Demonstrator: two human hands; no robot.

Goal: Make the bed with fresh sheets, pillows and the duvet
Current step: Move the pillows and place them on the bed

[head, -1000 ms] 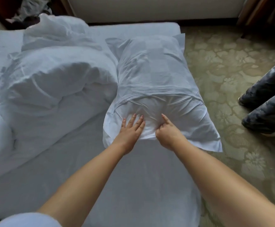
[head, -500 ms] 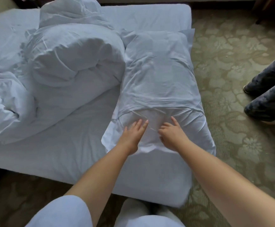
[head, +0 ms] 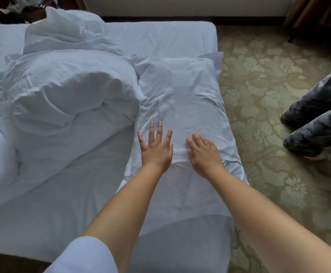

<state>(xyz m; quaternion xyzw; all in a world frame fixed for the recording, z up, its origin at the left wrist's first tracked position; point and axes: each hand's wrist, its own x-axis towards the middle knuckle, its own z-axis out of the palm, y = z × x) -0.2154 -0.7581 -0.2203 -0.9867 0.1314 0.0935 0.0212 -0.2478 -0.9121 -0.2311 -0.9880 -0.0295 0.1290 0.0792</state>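
Note:
A white pillow (head: 180, 95) in its case lies lengthwise along the right side of the bed (head: 160, 36). Its near end is wrinkled. My left hand (head: 156, 146) lies flat on that near end with the fingers spread and straight. My right hand (head: 204, 152) rests palm down just to its right, fingers straight and close together. A bunched white duvet (head: 62, 95) is heaped on the left half of the mattress, touching the pillow's left edge. The fitted sheet (head: 72, 203) shows bare in front of the duvet.
Patterned green carpet (head: 269, 79) runs along the bed's right side. Another person's legs (head: 318, 119) in dark patterned trousers stand there at the right. Dark furniture and clutter (head: 32, 8) sit beyond the bed's far left corner. A pale wall (head: 180, 4) is behind.
Both hands slid forward along the pillow's near end. My right hand, which had curled fingers on the fabric, now lies flat. The left hand's fingers have spread wider.

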